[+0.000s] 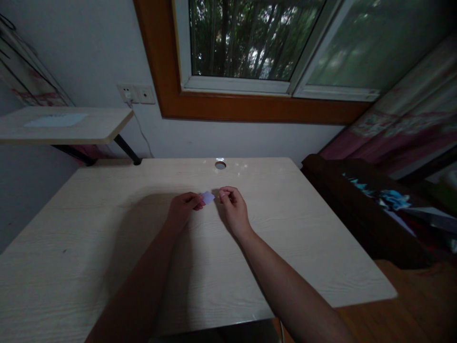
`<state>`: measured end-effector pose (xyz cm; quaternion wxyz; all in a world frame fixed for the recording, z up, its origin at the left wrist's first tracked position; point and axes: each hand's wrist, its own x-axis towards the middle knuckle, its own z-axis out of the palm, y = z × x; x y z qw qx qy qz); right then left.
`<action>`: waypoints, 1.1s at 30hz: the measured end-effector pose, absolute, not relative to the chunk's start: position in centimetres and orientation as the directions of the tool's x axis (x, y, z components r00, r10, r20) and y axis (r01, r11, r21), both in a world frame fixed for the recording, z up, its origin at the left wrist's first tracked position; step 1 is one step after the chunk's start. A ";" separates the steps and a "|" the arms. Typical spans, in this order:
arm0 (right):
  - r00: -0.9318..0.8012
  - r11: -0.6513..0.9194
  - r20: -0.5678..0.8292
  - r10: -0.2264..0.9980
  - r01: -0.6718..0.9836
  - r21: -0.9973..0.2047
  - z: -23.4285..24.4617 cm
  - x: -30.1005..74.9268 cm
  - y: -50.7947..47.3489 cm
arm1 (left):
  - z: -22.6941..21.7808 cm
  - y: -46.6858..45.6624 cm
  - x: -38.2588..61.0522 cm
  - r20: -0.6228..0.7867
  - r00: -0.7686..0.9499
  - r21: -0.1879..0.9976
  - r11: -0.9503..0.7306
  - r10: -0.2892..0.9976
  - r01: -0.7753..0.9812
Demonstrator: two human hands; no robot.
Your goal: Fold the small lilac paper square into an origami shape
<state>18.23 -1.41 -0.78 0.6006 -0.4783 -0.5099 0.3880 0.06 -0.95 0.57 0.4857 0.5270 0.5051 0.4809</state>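
Note:
A small piece of pale purple paper is pinched between the thumb and fingers of my left hand, just above the desk. To the right of the paper, a short gap apart from it, is my right hand. Its thumb and index finger are pressed together, and whether anything lies between them is too small to make out. Both forearms reach in over the front edge of the desk.
Beyond my hands, a round cable hole sits near the desk's back edge. A raised shelf with a paper sheet stands at the back left. Wall sockets hold a plug with a cable. A dark wooden piece of furniture adjoins the right side.

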 end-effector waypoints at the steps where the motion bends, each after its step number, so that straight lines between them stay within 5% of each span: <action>1: 0.151 0.253 0.256 0.955 0.042 -0.967 -0.7 18.2 -1.5 | 0.4 -0.9 0.1 0.022 0.035 0.998 -0.024 0.999 0.062; 9: 0.018 0.303 0.311 0.950 0.179 -0.936 -0.7 18.2 -1.4 | -0.4 -0.5 0.1 0.069 0.100 0.992 -0.079 0.993 0.097; 23: 0.073 0.292 0.313 0.947 0.219 -0.931 -0.7 18.2 -1.7 | 0.5 -0.6 0.3 0.092 -0.102 0.989 -0.079 0.991 0.128; 33: 0.072 0.350 0.380 0.922 0.262 -0.899 0.9 18.3 -2.5 | 0.6 -1.0 0.3 0.145 -0.149 0.971 -0.169 0.978 -0.167</action>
